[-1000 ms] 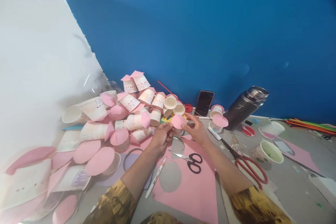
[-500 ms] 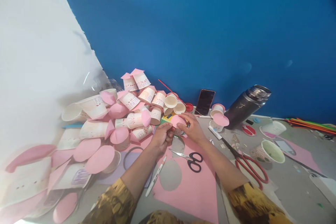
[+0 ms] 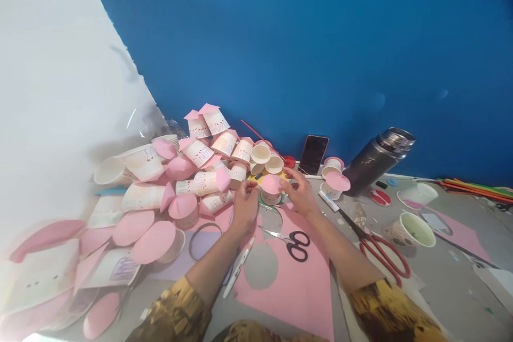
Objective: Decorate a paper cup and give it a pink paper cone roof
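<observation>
A small paper cup (image 3: 271,199) stands upright between my hands, capped with a shallow pink paper cone (image 3: 271,184). To its left is my left hand (image 3: 246,204), apart from the cup, its fingers loosely bent and holding nothing visible. On the other side, my right hand (image 3: 301,192) has its fingers spread, thumb close to the cone's right edge; whether it touches cannot be made out. Small scissors (image 3: 294,243) with black handles lie on a pink paper sheet (image 3: 296,299) with round holes cut out. A white marker (image 3: 238,267) rests by my left forearm.
Many decorated paper cups with pink cones (image 3: 154,243) are heaped at left. At right are a dark flask (image 3: 372,163), large red-handled scissors (image 3: 385,256) and a patterned paper cup (image 3: 411,231). A phone (image 3: 313,155) leans on the blue wall (image 3: 280,53).
Both hands have drawn apart from the pink cone, left hand leftward, right hand rightward. The cone now sits on the cup without being held.
</observation>
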Tool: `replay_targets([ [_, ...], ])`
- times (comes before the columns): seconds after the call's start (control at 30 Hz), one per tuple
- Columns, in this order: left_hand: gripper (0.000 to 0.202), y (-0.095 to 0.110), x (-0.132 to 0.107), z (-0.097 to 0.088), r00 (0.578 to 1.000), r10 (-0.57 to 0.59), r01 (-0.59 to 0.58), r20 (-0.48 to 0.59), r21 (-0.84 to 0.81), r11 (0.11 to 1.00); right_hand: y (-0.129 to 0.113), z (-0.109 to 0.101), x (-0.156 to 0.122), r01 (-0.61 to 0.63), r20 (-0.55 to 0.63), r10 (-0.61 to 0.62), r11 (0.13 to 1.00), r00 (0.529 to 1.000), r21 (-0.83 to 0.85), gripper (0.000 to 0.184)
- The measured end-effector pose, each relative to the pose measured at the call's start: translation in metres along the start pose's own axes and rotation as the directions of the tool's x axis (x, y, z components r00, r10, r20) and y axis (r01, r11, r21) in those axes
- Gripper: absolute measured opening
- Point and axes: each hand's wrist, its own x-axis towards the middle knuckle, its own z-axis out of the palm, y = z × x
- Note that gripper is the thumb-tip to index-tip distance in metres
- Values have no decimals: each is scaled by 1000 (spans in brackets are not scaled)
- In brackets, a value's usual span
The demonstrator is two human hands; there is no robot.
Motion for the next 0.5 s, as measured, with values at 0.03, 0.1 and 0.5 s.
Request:
replay_targets([
  [0.03,23,2,-3,1,997,75,-73,-33,40,996,2,-3,0,-18,-26,18,1000,999,5,51],
  [0.1,34,5,-5,4,960,277,-263,-36,217,940,5,-9,0,-51,-63,51,999,997,13,47],
  [0.5,65,-7,4,6,846,478,-522,236,554,649,-5,-2,-9,83,10,-82,996,997,-15,42],
])
